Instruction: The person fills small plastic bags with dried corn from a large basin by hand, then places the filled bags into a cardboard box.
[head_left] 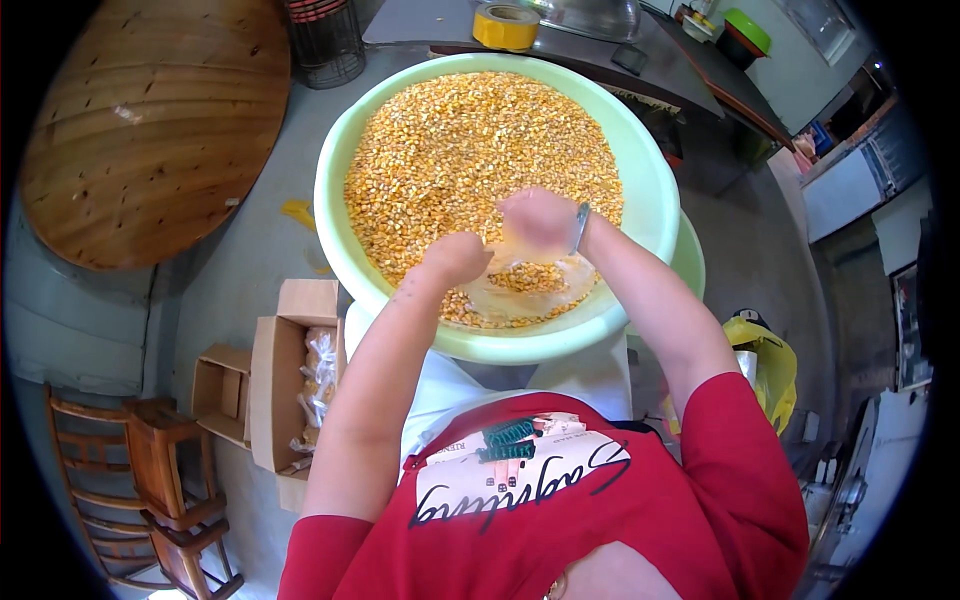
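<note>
A big pale green plastic tub [332, 215] full of loose yellow corn kernels [480, 130] stands before me. Over its near side, my left hand [460, 258] is closed on the edge of a see-through plastic bag [575, 280]. Some kernels show in or through the bag, and its lower part rests against the corn. My right hand [540, 220], with a bracelet [580, 226] on the wrist, is above the bag and the corn. Motion smears its fingers, so whether it holds kernels cannot be seen.
At the left are an open cardboard box [275, 390] of small bagged packs, wooden chairs [165, 460] and a round wooden board [155, 120]. A roll of yellow tape [505, 27] lies on the table beyond the tub. A yellow plastic bag [775, 370] stands at the right.
</note>
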